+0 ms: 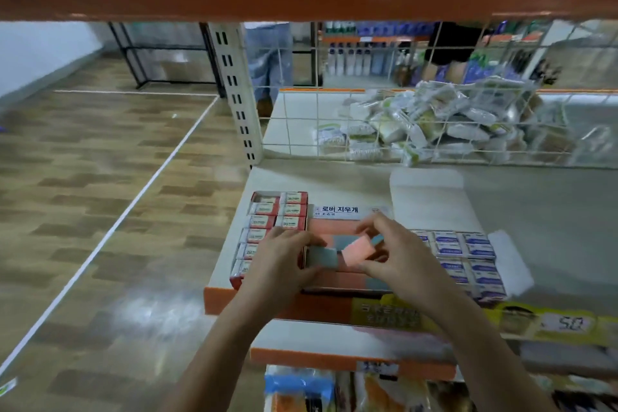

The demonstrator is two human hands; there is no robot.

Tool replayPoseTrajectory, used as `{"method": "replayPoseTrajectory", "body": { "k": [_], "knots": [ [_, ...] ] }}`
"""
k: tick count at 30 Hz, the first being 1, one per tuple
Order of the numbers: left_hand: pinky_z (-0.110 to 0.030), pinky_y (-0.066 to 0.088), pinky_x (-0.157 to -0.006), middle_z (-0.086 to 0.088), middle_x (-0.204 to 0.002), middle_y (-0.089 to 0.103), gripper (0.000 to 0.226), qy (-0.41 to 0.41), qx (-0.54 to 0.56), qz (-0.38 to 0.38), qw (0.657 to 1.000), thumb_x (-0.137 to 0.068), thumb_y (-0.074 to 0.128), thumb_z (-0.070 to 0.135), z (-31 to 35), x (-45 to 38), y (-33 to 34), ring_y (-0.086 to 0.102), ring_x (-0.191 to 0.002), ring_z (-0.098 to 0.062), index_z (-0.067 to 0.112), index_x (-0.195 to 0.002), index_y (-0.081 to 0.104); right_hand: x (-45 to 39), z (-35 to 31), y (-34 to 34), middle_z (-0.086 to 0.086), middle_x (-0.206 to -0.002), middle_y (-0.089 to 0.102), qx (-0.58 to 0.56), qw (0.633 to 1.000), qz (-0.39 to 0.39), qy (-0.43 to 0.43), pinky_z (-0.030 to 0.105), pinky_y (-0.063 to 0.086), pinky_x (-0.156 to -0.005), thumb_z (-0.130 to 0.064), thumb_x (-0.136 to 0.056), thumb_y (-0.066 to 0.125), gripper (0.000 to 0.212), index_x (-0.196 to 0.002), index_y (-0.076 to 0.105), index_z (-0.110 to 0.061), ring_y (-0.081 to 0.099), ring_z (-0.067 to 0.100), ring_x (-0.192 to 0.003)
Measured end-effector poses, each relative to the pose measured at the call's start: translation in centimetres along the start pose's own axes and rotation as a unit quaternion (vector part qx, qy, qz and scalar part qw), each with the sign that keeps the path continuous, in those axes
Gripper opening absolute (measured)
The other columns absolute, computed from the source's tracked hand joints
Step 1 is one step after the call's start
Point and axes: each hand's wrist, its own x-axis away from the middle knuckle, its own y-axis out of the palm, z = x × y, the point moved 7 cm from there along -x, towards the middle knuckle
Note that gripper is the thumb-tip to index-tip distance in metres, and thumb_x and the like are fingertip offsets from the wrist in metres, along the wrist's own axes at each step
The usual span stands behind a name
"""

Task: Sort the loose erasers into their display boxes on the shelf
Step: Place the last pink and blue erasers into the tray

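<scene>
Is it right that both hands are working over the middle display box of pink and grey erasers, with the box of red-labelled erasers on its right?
Not quite: the head view shows the box of red-labelled erasers left of the middle display box, not right. Both the left hand and right hand work over that box.

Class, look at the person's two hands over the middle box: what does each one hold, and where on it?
The right hand pinches a pink-and-grey eraser by its edges. The left hand grips a grey-ended eraser at its left end.
</scene>
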Motion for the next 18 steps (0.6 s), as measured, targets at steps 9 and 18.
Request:
{"method": "replayPoseTrajectory", "body": {
  "k": [9, 18],
  "knots": [
    [-0.027, 0.027, -0.097, 0.011, -0.130, 0.046, 0.039, 0.050, -0.108, -0.043, 0.992, -0.090, 0.050, 0.046, -0.1, -0.7, 0.5, 0.030, -0.116, -0.012, 0.035, -0.128, 0.049, 0.0, -0.8, 2.1, -0.015, -0.107, 0.046, 0.170, 0.985, 0.027, 0.004, 0.017, 0.038, -0.072, -0.031, -0.088, 0.058, 0.024, -0.110, 0.047, -0.031, 0.046, 0.004, -0.090],
    [-0.031, 0.026, -0.101, 0.011, -0.129, 0.047, 0.032, 0.068, -0.119, -0.040, 0.990, -0.093, 0.046, 0.044, 0.1, -0.6, 0.5, 0.032, -0.120, -0.015, 0.034, -0.123, 0.048, 0.0, 0.3, 2.5, -0.011, -0.113, 0.042, 0.243, 0.968, 0.066, 0.023, 0.014, 0.033, -0.085, -0.032, -0.088, 0.057, 0.027, -0.115, 0.053, -0.028, 0.040, 0.004, -0.105]
  ]
}}
